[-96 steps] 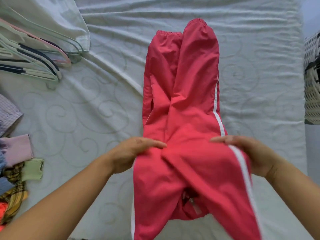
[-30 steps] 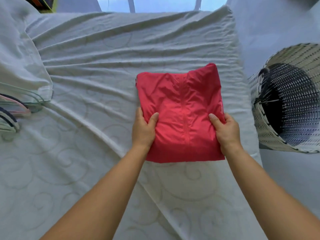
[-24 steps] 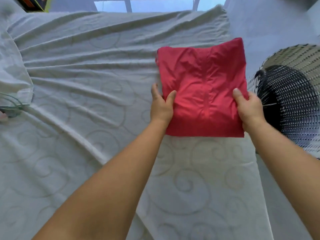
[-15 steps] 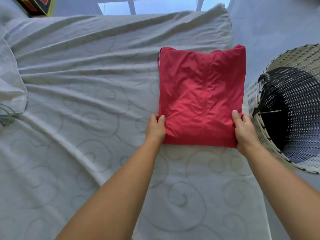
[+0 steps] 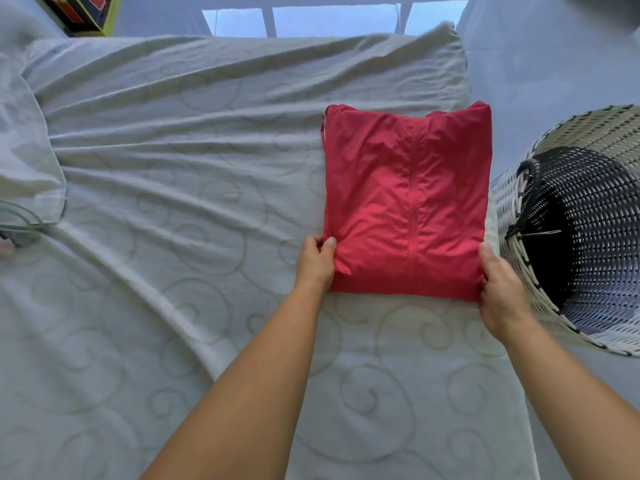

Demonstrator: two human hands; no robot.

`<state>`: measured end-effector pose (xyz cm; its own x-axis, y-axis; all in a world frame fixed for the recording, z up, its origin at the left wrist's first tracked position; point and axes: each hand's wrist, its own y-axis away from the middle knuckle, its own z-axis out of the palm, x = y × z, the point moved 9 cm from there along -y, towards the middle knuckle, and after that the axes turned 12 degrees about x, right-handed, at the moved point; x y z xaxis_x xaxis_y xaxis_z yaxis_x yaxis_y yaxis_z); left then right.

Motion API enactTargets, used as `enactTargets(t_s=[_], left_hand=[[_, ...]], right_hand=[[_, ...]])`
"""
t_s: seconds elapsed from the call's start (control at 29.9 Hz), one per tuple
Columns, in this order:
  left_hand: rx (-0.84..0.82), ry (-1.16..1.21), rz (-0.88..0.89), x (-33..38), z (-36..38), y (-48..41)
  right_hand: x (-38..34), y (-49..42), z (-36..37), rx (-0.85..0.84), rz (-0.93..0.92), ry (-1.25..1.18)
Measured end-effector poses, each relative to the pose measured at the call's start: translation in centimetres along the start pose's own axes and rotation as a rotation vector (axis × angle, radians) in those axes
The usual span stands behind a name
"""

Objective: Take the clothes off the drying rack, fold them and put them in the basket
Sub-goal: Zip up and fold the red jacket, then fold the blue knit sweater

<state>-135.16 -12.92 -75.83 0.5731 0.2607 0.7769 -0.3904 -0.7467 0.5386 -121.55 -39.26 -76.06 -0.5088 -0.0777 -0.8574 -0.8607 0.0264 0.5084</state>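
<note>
A red garment [image 5: 405, 199], folded into a flat rectangle with a seam down its middle, sits over the right side of the bed [image 5: 180, 237]. My left hand [image 5: 315, 263] pinches its near left corner, thumb on top. My right hand [image 5: 498, 285] grips the near right corner, thumb on the fabric. Immediately right of the garment stands a white woven basket [image 5: 519, 209] with a dark inside, its rim close to my right hand.
The bed carries a wrinkled pale sheet with a swirl pattern. A white cloth [image 5: 24, 157] and hanger ends [image 5: 17, 223] lie at the left edge. A colourful box [image 5: 83, 12] sits at the top left, beyond the bed. Pale floor surrounds the basket.
The long red garment has been folded into a rectangle. Both hands then carried it from the middle of the bed to the right, next to the basket, and slid to its near corners.
</note>
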Motion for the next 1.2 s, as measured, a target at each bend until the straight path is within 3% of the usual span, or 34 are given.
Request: enactTargets(t_s=[0.17, 0.37, 0.5, 0.74, 1.0, 1.1, 1.2], left_hand=[[-0.047, -0.027, -0.039, -2.3, -2.1, 2.6], [-0.077, 0.046, -0.298, -8.9, -7.3, 7.7], [-0.038, 0.182, -0.413, -11.5, -14.0, 10.2], [0.085, 0.184, -0.383, -14.7, -32.6, 9.3], [0.207, -0.123, -0.166, -19.2, -58.2, 8.1], [0.420, -0.294, 0.098, -15.8, -68.1, 5.6], [0.757, -0.615, 0.352, -11.1, -76.6, 2.2]], right_hand=[[1.2, 2.4, -2.0, 0.084, 0.007, 0.016], [4.4, 6.8, -3.9, 0.196, 0.039, 0.220], [7.7, 13.1, -0.8, 0.090, 0.127, 0.319], [14.0, 29.2, 15.0, -0.249, 0.268, 0.352], [21.1, 42.5, 33.5, -0.357, 0.315, 0.300], [22.7, 45.0, 37.8, -0.326, 0.288, 0.341], [22.6, 45.7, 39.4, -0.305, 0.224, 0.429]])
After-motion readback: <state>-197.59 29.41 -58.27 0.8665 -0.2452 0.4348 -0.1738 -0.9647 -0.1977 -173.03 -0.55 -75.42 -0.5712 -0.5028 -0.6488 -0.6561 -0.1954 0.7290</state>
